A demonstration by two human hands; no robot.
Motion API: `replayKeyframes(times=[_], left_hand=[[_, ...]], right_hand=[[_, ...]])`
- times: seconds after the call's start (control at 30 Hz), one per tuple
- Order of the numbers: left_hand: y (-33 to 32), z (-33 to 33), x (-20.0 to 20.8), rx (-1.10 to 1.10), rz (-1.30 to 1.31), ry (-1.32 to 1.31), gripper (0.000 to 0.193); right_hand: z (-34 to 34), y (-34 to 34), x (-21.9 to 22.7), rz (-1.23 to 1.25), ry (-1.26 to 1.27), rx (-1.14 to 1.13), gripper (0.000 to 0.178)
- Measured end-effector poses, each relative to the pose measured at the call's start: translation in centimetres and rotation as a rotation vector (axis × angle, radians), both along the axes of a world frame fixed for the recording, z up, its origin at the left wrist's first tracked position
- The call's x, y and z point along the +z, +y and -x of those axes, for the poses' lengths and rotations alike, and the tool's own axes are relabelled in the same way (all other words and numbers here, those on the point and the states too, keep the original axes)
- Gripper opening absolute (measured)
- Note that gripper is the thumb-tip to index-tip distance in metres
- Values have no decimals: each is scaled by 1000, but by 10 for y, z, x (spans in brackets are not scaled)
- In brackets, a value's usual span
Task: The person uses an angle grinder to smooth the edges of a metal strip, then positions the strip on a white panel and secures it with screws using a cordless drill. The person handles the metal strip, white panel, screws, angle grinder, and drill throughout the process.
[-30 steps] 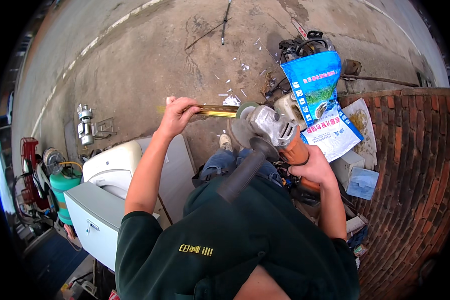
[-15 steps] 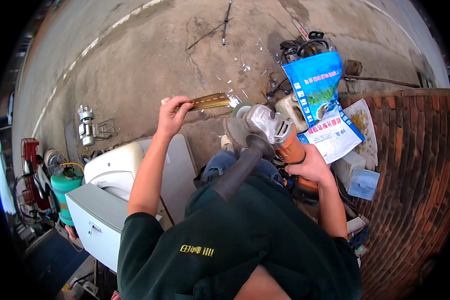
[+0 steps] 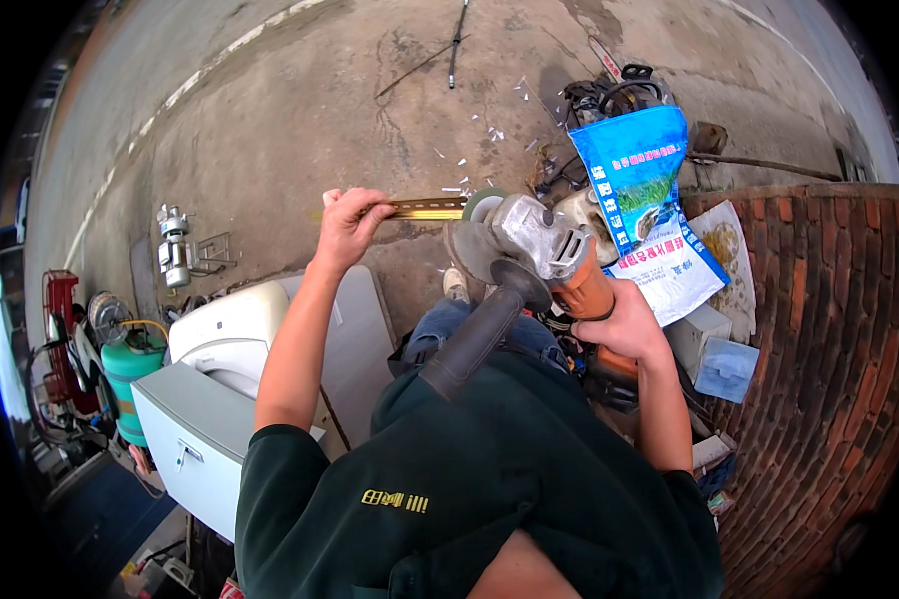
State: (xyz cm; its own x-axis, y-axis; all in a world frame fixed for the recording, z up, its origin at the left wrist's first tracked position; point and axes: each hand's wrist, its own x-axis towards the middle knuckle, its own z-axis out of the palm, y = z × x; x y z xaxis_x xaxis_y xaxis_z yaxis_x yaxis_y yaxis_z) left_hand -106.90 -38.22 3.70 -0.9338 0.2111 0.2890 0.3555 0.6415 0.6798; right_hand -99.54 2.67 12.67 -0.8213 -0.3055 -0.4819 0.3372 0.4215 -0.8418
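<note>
Pinched between the fingers of my left hand (image 3: 352, 226) is a slotted brass-coloured metal rail (image 3: 428, 209), held level and pointing right. Its right end meets the edge of the greenish disc (image 3: 483, 204) on an angle grinder (image 3: 539, 238), or lies just beside it. My right hand (image 3: 624, 324) wraps round the grinder's orange body (image 3: 583, 292). A black side handle (image 3: 479, 334) sticks out from the grinder toward my chest, with no hand on it. A grey round guard (image 3: 469, 250) covers part of the disc.
Blue and white sacks (image 3: 634, 180) and a blue box (image 3: 726, 368) lie at the right, along a brick wall (image 3: 819, 379). White cabinets (image 3: 195, 429) and a green tank (image 3: 132, 384) stand at the left. White scraps (image 3: 494, 134) litter the concrete ahead.
The rail has turned from a slight upward slant to level, its slotted face tipped. My left hand has rolled slightly with it. The grinder has shifted only a little.
</note>
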Motion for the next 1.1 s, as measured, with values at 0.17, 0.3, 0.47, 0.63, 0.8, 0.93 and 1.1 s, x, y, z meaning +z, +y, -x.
replayKeyframes(times=[0.17, 0.3, 0.47, 0.63, 0.8, 0.93, 1.1], left_hand=[[-7, -3, -4, 46, -43, 1, 6], [-9, -6, -8, 52, -44, 7, 6], [0, -5, -14, 114, -180, -12, 8], [6, -5, -19, 132, -412, -81, 10], [1, -5, -17, 91, -437, -207, 9], [4, -7, -15, 48, -465, -321, 11], [4, -11, -16, 13, -487, -460, 14]], right_hand=[[-7, -4, -7, 20, -20, -21, 46], [-11, -1, -10, 38, -92, -40, 46], [-7, -2, -13, 50, -139, -40, 47], [-16, -10, -15, -58, -92, -2, 49], [-17, -8, -3, 10, -30, -35, 48], [-7, -9, -1, 17, -71, -58, 47], [-9, -10, -11, 39, 84, -16, 40]])
